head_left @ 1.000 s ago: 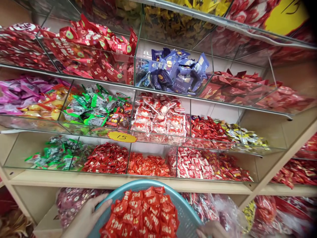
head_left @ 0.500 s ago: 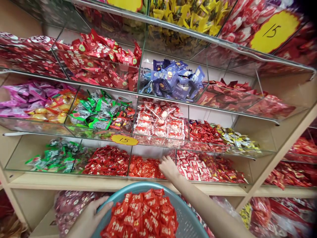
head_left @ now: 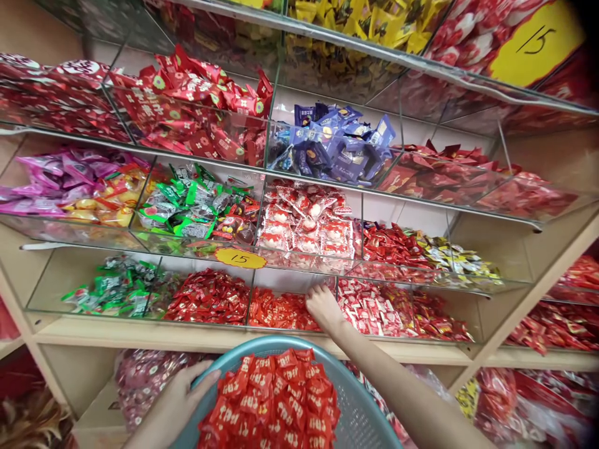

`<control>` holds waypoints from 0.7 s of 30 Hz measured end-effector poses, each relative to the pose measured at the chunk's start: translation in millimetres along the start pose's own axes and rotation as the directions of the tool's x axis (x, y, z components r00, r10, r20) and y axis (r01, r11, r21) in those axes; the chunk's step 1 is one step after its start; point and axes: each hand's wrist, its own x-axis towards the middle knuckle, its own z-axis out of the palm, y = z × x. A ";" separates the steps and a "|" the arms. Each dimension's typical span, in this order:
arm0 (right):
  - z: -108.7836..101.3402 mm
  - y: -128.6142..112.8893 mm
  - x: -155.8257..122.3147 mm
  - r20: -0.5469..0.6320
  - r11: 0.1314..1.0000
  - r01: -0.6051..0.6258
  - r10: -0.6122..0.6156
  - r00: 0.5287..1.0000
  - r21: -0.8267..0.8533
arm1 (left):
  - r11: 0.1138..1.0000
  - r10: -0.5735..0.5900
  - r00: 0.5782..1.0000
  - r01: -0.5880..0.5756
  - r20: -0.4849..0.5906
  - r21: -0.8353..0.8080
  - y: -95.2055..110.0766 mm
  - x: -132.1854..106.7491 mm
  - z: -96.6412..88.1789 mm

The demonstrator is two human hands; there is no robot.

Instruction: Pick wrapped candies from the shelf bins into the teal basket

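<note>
My left hand [head_left: 183, 394] grips the left rim of a teal plastic basket [head_left: 374, 411], thumb over the edge. A heap of red wrapped candies [head_left: 271, 399] with pale lettering fills much of the basket. My right hand [head_left: 324, 308] is over the right end of a lowest-shelf compartment of small red candies [head_left: 281, 310]. Its fingers are curled in, and whatever they hold is hidden. Just right of it, behind a clear divider, lie pink-and-white wrapped candies [head_left: 367, 308].
Above stand glass-fronted shelves with blue packets [head_left: 346, 146], red-and-white packets [head_left: 306, 224] and green packets [head_left: 187, 199]. A yellow price tag [head_left: 240, 257] hangs on the glass edge. The wooden ledge [head_left: 140, 333] runs along the front. Bagged goods [head_left: 154, 380] lie below.
My right hand has lifted slightly from the red candies, its fingers curled more tightly. The view has shifted a little; my left hand still grips the basket.
</note>
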 end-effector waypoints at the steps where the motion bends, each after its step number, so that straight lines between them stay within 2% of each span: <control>1: -5.0 0.7 -2.7 -0.019 1.000 -0.005 0.005 1.000 -0.002 | 1.000 -0.002 1.000 0.002 0.001 0.001 2.0 -0.5 -0.3; 3: -16.9 0.9 -11.9 -0.080 0.999 -0.032 0.033 0.996 0.009 | 1.000 -0.006 1.000 0.007 -0.010 0.012 4.9 -1.3 -0.8; 5: -29.4 -0.4 -26.1 -0.183 0.990 -0.084 0.103 0.978 0.111 | 1.000 0.004 1.000 -0.004 -0.021 0.021 7.0 -1.7 -1.1; 7: -40.3 -3.0 -44.5 -0.273 0.928 -0.115 0.220 0.936 0.354 | 0.999 0.027 0.999 -0.026 -0.023 0.028 9.1 -1.9 -1.4; 8: -44.5 -4.7 -54.8 -0.280 0.856 -0.109 0.282 0.918 0.505 | 0.999 0.039 0.999 -0.038 -0.022 0.033 10.3 -2.1 -1.6; 11: -49.6 -11.2 -86.4 -0.140 0.523 -0.093 0.389 0.911 0.847 | 0.998 0.040 0.999 -0.039 -0.023 0.040 13.9 -2.7 -2.0; 13: -45.7 -17.4 -105.9 -0.019 0.336 -0.127 0.400 0.916 0.933 | 0.999 0.022 0.998 -0.020 -0.058 0.050 15.3 -2.8 -2.2; 14: -41.7 -21.2 -114.9 0.031 0.278 -0.153 0.399 0.917 0.948 | 0.998 0.009 0.998 -0.005 -0.068 0.058 15.7 -2.6 -2.3; 18: -19.0 -38.9 -142.5 0.153 0.187 -0.235 0.373 0.915 0.954 | 0.994 -0.017 0.999 0.022 -0.044 0.105 16.5 -1.9 -2.4; 21: -5.3 -50.5 -152.2 0.224 0.130 -0.286 0.357 0.907 0.949 | 0.995 -0.014 0.998 0.020 -0.058 0.103 17.6 -1.8 -2.8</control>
